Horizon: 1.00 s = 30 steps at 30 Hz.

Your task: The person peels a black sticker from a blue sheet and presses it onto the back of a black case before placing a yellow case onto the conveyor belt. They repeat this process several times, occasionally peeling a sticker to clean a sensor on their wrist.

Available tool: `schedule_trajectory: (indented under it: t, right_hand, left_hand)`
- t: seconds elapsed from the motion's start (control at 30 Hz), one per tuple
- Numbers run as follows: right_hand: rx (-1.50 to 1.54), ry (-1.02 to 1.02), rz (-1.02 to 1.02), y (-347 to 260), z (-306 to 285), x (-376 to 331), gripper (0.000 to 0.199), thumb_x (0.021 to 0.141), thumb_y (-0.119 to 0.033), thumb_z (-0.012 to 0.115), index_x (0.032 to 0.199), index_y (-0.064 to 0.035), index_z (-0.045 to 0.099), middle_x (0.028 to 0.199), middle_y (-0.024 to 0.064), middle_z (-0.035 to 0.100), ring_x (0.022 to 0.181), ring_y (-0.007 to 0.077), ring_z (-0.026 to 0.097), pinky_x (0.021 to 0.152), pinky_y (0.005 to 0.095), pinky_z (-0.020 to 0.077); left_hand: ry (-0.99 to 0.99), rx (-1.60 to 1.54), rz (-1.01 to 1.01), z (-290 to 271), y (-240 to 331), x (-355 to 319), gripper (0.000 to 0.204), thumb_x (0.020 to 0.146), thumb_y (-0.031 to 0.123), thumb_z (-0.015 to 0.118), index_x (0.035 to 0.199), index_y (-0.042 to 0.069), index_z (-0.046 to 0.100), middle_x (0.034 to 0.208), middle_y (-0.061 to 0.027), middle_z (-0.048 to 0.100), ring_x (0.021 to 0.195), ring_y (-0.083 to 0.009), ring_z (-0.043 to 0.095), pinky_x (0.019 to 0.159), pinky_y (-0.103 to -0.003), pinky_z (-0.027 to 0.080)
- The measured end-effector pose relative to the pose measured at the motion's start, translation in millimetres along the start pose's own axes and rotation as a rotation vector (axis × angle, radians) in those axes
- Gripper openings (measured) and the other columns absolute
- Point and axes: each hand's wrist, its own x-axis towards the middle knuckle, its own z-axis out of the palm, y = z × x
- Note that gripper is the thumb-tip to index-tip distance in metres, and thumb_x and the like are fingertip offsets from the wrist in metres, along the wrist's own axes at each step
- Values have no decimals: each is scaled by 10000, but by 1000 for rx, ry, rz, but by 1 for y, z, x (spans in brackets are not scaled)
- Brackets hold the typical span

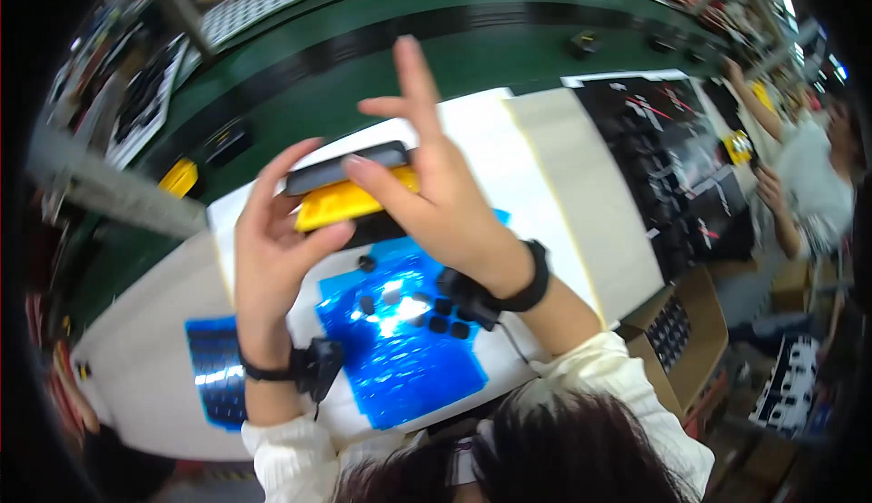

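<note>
Between my hands is a small rectangular case with a dark grey upper part [313, 174] and a yellow lower part [338, 205]. My left hand [272, 249] grips its left end, fingers behind and thumb below in front. My right hand [431, 181] is at the right end; its thumb lies across the front of the case, while two fingers stretch up and apart, clear of it. The right hand's remaining fingers are hidden. Below the case, shiny blue film [409, 367] lies on a white sheet [472, 131], with several small black pieces [438, 324] on it.
Another blue-edged sheet [216, 371] lies at left. Beyond the table runs a green conveyor [509, 54] carrying a yellow part [180, 178] and a black part [227, 140]. Dark trays [654, 158] and an open cardboard box [695, 358] stand right. Co-workers sit nearby.
</note>
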Motion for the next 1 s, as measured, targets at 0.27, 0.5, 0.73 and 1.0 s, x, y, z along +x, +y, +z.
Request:
schedule_trajectory:
  t: [0.27,0.5,0.73,1.0]
  right_hand:
    - [-675,248,13,42,-60,14,547,718,-95,638,1212,-54,406,1083,207,498,877,254,561,653,280,462]
    - [-140,173,-115,12,-51,21,398,679,-34,654,1046,-20,500,726,81,577,664,171,582,612,237,464]
    - [-183,165,37,-10,-70,18,183,725,-1,616,906,-7,588,730,42,593,677,94,564,640,195,450]
    - [-125,180,140,-8,-50,25,54,727,-11,614,769,12,588,746,52,601,689,108,566,659,206,444]
  left_hand:
    - [-40,410,99,-24,-45,78,738,686,-84,605,1306,108,253,1008,-137,537,946,-193,547,830,-260,442]
    - [-51,562,271,-88,-140,200,735,693,-77,598,1302,119,236,1131,-159,474,1020,-231,504,858,-272,413]
    - [-11,1665,245,-130,-91,180,806,547,87,726,1260,118,351,1263,-160,375,1188,-348,304,997,-434,251]
    - [402,2168,-950,-258,-17,121,294,839,178,404,1056,77,574,1183,-115,492,1160,-329,384,859,-564,332]
